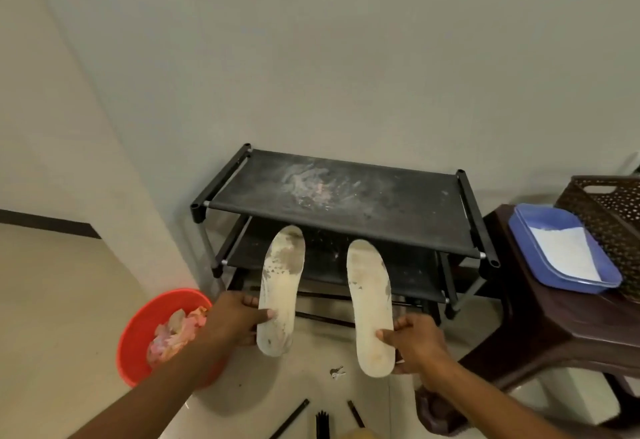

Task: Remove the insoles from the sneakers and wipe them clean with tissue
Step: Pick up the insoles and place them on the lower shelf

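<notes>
Two white, stained insoles are held up side by side in front of a black shoe rack (346,196). My left hand (232,317) grips the left insole (282,286) near its heel, thumb on the top face. This insole has grey dirt patches near the toe. My right hand (415,338) holds the right insole (370,303) the same way at its heel. Both insoles point away from me, toes toward the rack. No sneakers show in this view.
A red tub (145,327) with crumpled pinkish scraps stands on the floor at the left. A brown plastic stool (540,317) at the right carries a blue tray (530,251) with white tissue (564,251) and a brown perforated basket (609,216). Keys (336,372) and black rods lie on the floor.
</notes>
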